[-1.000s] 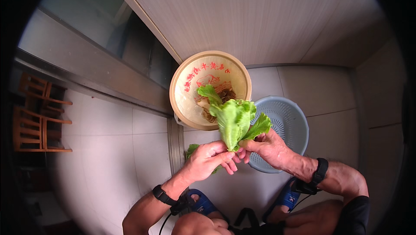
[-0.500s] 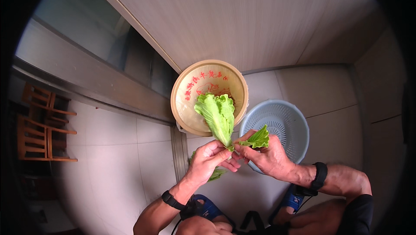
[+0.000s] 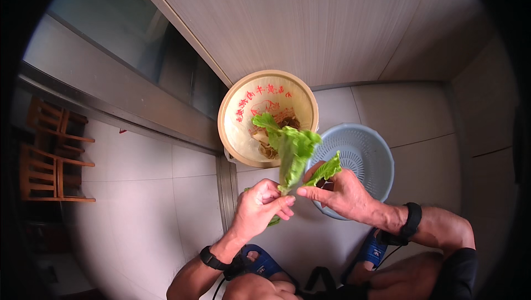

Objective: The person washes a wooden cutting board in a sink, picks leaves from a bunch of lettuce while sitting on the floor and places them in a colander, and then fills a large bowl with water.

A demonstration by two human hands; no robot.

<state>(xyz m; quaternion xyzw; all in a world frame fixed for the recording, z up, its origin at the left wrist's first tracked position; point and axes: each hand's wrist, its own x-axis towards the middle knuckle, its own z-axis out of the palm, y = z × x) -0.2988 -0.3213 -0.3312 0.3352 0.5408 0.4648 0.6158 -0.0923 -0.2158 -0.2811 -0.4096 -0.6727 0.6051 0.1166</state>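
Observation:
My left hand pinches the base of a bunch of green lettuce, whose leaves stand up and spread over the near side of a lined bin. A separate lettuce leaf is held in my right hand, its fingers closed around the leaf's lower end. The two hands are a short gap apart. Beyond them stands the round tan bin, with a pale plastic liner printed in red and brownish scraps at its bottom. Close by my right hand is a light blue plastic colander; what I can see inside shows only its slotted bottom.
More green leaves lie low behind my left hand, mostly hidden. A wood-grain panel rises behind the bin. A metal door track crosses the tiled floor on the left. Wooden chairs stand far left. My feet in blue slippers are below.
My right hand has drawn slightly away to the right with its leaf, opening a gap. The lettuce in my left hand has turned and shifted right, uncovering scraps in the bin.

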